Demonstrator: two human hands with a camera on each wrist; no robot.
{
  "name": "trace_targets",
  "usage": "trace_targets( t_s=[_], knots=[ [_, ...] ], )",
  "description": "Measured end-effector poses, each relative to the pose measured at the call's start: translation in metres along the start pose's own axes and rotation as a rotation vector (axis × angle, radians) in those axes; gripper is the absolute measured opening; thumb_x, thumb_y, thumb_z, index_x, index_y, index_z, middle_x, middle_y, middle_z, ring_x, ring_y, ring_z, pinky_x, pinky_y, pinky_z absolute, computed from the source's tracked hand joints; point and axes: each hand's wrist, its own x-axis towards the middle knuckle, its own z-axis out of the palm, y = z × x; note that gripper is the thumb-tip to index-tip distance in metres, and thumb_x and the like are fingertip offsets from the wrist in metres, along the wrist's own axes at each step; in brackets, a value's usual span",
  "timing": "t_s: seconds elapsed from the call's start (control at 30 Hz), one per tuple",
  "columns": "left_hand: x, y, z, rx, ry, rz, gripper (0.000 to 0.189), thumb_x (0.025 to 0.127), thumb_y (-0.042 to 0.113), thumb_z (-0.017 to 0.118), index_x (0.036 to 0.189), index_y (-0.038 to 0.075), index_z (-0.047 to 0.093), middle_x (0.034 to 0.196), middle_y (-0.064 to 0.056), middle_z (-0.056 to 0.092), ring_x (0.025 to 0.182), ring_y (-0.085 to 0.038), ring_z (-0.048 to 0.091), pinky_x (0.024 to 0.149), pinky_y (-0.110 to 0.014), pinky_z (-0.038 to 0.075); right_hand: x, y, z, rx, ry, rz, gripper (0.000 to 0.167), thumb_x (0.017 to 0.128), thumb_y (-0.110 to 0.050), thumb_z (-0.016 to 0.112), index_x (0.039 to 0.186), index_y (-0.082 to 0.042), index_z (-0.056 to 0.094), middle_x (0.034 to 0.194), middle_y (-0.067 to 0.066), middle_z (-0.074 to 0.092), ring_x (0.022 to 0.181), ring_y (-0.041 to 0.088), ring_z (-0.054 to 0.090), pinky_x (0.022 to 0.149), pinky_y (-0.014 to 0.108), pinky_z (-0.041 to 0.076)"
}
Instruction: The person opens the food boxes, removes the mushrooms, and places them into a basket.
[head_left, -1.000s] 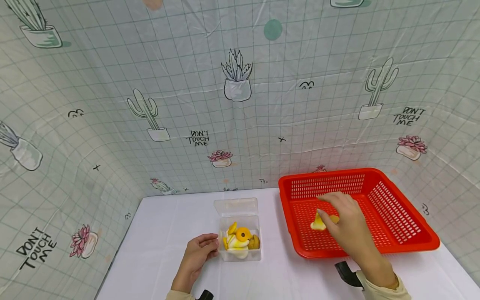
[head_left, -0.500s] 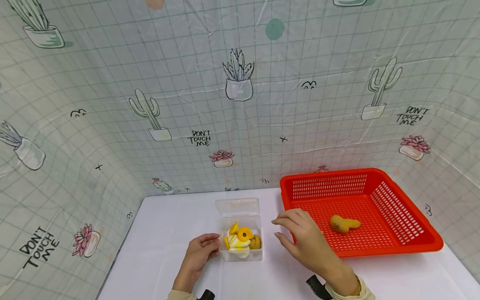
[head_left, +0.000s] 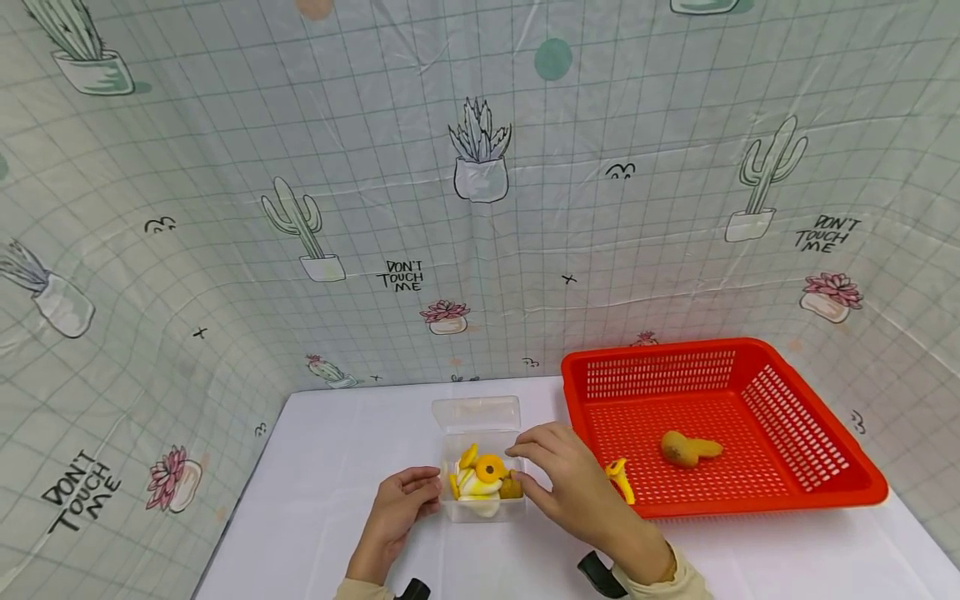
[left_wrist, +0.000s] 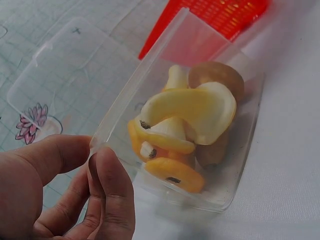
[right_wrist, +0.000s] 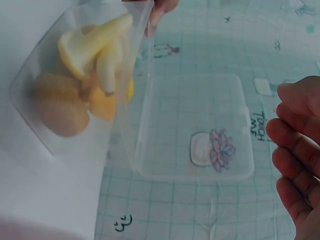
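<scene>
One hand, my left hand, pinches a corner of the box, where mushrooms lie heaped. My right hand, fingers relaxed and parted, hovers by the box's right edge. Its lid is folded open on the far side. The box stands well in from the left edge of the counter, a strip of which separates it from the basket. Only the head view shows the brown mushroom and yellow mushroom inside the basket; only the left wrist view shows a dark stem tip. The cloth reads "DON'T TOUCH ME".
</scene>
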Motion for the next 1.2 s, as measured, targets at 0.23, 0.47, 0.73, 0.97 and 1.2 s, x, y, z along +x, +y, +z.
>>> trace_targets(
  t_s=[0.23, 0.47, 0.73, 0.97, 1.2],
  knots=[
    [0.001, 0.0, 0.0, -0.003, -0.001, -0.007, 0.035, 0.096, -0.005, 0.068, 0.126, -0.02, 0.059, 0.087, -0.005, 0.07, 0.07, -0.01, 0.064, 0.064, -0.019, 0.059, 0.007, -0.003, 0.021, 0.054, -0.023, 0.004, 0.028, 0.083, -0.009, 0.089, 0.108, -0.014, 0.078, 0.109, -0.006, 0.07, 0.108, 0.014, 0.061, 0.094, 0.036, 0.057],
    [0.001, 0.0, 0.0, -0.003, -0.002, -0.008, 0.034, 0.096, -0.005, 0.068, 0.126, -0.02, 0.059, 0.088, -0.005, 0.07, 0.071, -0.011, 0.064, 0.065, -0.02, 0.059, 0.01, -0.003, 0.04, 0.126, -0.062, 0.033, 0.024, 0.086, -0.007, 0.086, 0.107, -0.011, 0.078, 0.107, -0.005, 0.07, 0.106, 0.015, 0.061, 0.094, 0.036, 0.056],
    [-0.001, 0.002, 0.001, -0.011, -0.007, -0.004, 0.034, 0.096, -0.005, 0.068, 0.126, -0.02, 0.059, 0.087, -0.005, 0.069, 0.072, -0.01, 0.064, 0.065, -0.019, 0.059, 0.014, -0.003, 0.054, 0.107, -0.171, 0.119, 0.021, 0.086, -0.004, 0.084, 0.106, -0.008, 0.079, 0.106, -0.003, 0.071, 0.105, 0.017, 0.06, 0.095, 0.038, 0.054],
    [-0.002, 0.002, 0.0, -0.018, -0.009, 0.001, 0.034, 0.096, -0.006, 0.068, 0.126, -0.02, 0.059, 0.086, -0.003, 0.069, 0.072, -0.009, 0.064, 0.065, -0.019, 0.059, 0.017, 0.0, 0.062, 0.002, -0.215, 0.072, 0.028, 0.08, -0.005, 0.091, 0.105, -0.008, 0.079, 0.105, 0.0, 0.07, 0.103, 0.019, 0.06, 0.095, 0.039, 0.055],
    [-0.001, 0.001, 0.0, -0.02, -0.015, -0.001, 0.034, 0.096, -0.005, 0.068, 0.125, -0.02, 0.059, 0.087, -0.003, 0.069, 0.072, -0.01, 0.064, 0.065, -0.019, 0.059, 0.021, 0.003, 0.069, -0.077, -0.253, 0.094, 0.033, 0.076, -0.01, 0.095, 0.105, -0.008, 0.079, 0.104, 0.002, 0.069, 0.102, 0.021, 0.061, 0.095, 0.038, 0.055]
  ],
)
